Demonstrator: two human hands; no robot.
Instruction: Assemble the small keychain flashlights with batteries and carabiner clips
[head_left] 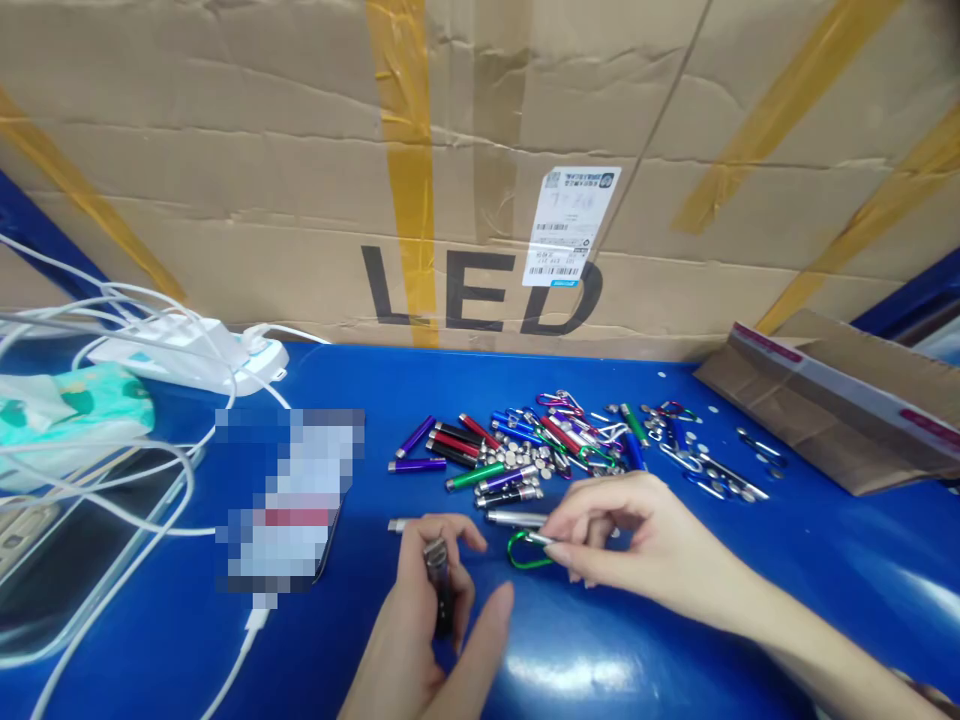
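Observation:
My left hand (pixel 442 620) curls loosely around a small black flashlight tube (pixel 444 605) with a silver end, its thumb standing apart. My right hand (pixel 619 530) pinches a green carabiner clip (pixel 517 553) between thumb and fingers, just above the blue table. A silver tube (pixel 514 518) lies beside the right fingertips; whether they touch it cannot be made out. Beyond both hands spreads a pile of small flashlight tubes in purple, black, red and green (pixel 474 476), with button cells (pixel 517 455) and coloured carabiners (pixel 600 455) among them. Behind the left fingers a silver-ended piece (pixel 396 525) is partly hidden.
A large cardboard box (pixel 300 200) marked LED walls off the back. At right stands an open carton (pixel 817 400). On the left are a blurred-out phone (pixel 300 500) on a cable, a power strip (pixel 180 350), tangled white cords, a tissue pack (pixel 112 405) and a dark-screened device (pixel 82 560).

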